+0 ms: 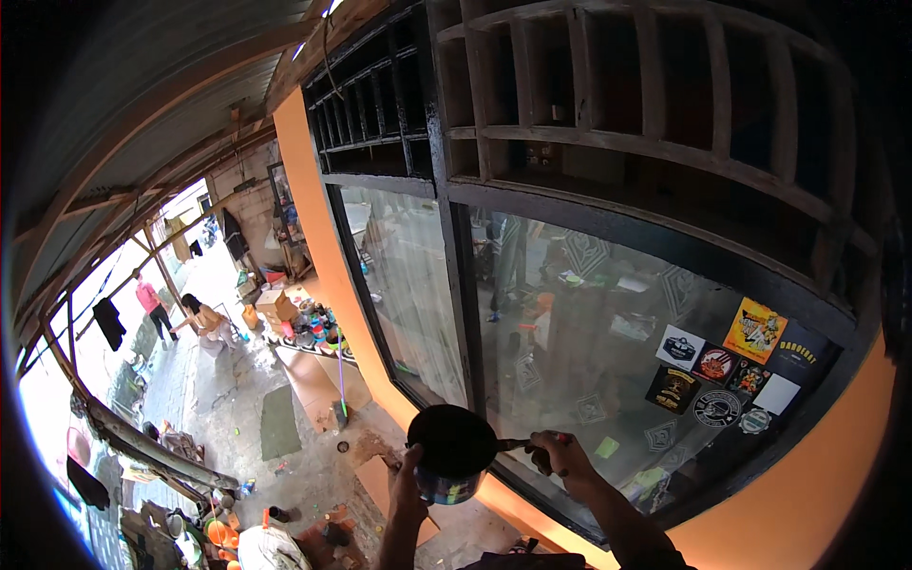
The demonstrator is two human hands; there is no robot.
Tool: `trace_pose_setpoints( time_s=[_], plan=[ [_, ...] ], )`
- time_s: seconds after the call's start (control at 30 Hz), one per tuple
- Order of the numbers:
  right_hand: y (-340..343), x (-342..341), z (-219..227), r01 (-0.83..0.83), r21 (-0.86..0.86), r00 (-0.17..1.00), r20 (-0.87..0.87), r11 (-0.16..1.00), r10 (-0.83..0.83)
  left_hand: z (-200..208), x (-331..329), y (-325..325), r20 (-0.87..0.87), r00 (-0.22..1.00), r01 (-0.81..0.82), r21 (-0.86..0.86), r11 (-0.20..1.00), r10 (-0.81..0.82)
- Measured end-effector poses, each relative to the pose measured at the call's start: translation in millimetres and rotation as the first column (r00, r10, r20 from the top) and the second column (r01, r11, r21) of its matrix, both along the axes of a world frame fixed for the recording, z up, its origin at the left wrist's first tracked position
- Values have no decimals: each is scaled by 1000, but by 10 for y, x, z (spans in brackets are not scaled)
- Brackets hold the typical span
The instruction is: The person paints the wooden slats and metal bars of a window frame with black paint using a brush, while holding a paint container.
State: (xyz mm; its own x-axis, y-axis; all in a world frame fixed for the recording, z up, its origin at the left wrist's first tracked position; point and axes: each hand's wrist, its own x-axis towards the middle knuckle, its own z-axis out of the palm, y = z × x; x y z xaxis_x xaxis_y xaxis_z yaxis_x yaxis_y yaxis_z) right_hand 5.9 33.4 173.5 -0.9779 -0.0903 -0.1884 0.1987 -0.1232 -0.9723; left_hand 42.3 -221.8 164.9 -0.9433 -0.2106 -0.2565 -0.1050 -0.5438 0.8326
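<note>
left hand (408, 483) curled round tin (450, 448) | right hand (560, 456) closed round brush (514, 444), its end at tin's right rim | tin near, before window (560, 361)

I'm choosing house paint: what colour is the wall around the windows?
The wall is orange, shown best in the head view.

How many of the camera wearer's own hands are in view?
2: the left hand holds the round can at its left side; the right hand, in front of the window, grips a brush-like tool.
</note>
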Motion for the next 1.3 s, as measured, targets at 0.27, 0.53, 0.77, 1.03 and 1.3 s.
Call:
trace_pose_setpoints(
  time_s=[0.27, 0.53, 0.77, 1.03, 1.3],
  plan=[
    [-127, -96, -95, 51, -123, 997, -46, 991, -57, -138, -49, -64, 163, 982, -105, 26, 994, 100],
    [-289, -149, -12, 33, -117, 985, -162, 993, -52, -70, -28, -166, 250, 946, -154, -215, 964, 207],
    [-321, -125, -31, 13, -86, 996, -87, 996, -21, -118, 11, -161, 207, 971, -93, -127, 988, 118],
    [-342, -116, -77, -28, -141, 996, -91, 990, 16, -61, 23, -110, 138, 981, -128, -53, 990, 134],
    [-447, -491, 326, 92, -250, 989, -93, 964, -119, 70, -13, -111, 67, 990, -126, 35, 991, 123]
  ],
)
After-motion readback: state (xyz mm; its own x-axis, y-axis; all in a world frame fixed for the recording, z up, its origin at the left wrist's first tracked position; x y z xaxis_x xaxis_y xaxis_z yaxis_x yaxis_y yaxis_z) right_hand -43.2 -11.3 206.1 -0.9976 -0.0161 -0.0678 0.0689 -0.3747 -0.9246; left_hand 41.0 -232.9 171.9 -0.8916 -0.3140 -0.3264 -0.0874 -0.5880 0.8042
